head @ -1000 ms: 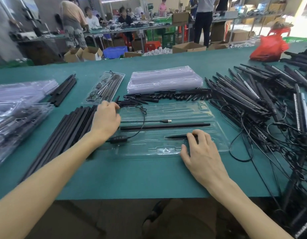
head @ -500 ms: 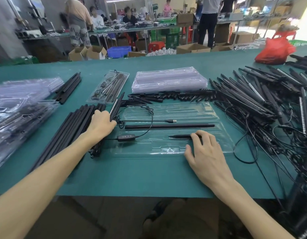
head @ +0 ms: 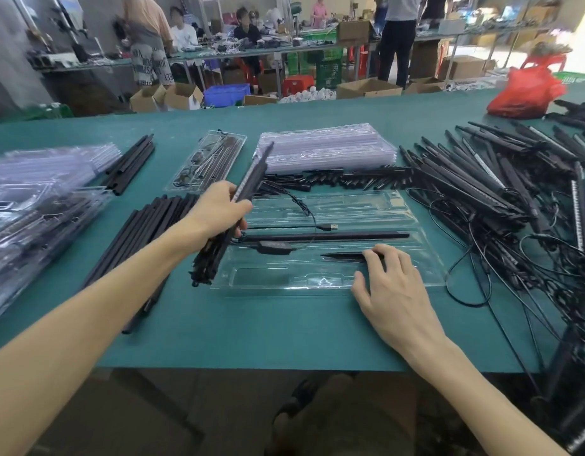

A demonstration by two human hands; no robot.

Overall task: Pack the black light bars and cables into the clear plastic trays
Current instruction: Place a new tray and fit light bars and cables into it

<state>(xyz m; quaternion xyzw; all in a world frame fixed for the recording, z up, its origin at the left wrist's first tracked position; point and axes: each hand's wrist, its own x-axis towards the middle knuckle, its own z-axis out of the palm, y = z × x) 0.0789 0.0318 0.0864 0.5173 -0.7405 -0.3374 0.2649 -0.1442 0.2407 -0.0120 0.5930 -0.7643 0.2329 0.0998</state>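
Observation:
A clear plastic tray (head: 426,258) lies flat in front of me on the green table. In it rest one long black light bar (head: 333,236), a cable with a USB plug (head: 330,227) and an inline controller (head: 274,248). My left hand (head: 218,210) is shut on a black light bar (head: 251,177), lifted and tilted over the tray's left end. My right hand (head: 393,284) lies on the tray's near right part, fingertips on a short black spike piece (head: 342,255).
A row of black bars (head: 159,222) lies left of the tray. Short black spikes (head: 343,179) and a stack of empty trays (head: 327,146) sit behind it. A tangle of bars with cables (head: 501,199) fills the right. Packed trays (head: 31,205) pile at left.
My left hand went from the cable to the bar row, took hold of one bar and raised it over the tray's left end. My right hand stayed on the tray.

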